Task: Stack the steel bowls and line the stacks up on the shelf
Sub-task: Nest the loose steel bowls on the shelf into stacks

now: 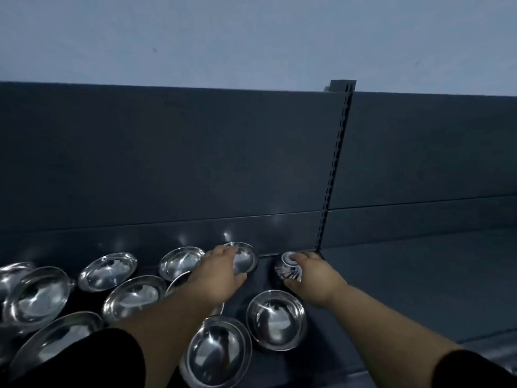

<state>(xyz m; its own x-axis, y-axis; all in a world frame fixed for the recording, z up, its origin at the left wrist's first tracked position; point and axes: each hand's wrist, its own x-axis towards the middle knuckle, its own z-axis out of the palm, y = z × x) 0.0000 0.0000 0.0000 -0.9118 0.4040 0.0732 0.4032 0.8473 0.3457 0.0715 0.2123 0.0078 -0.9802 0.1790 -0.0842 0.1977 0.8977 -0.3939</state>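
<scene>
Several shiny steel bowls lie spread over the dark shelf [405, 275], open side up. My left hand [221, 271] reaches to the back row and grips the rim of a steel bowl [246, 257] there, fingers over its near edge. My right hand [313, 278] grips an upturned bowl [288, 268] with a dark and white pattern, close to the back panel. Another steel bowl [275, 320] sits just in front of my right hand. One more steel bowl [219, 351] lies between my forearms.
A slotted upright post [335, 169] splits the back panel right behind the patterned bowl. More bowls crowd the left side, such as a large bowl [36, 296] and a back-row bowl [107, 271]. The shelf to the right of the post is bare.
</scene>
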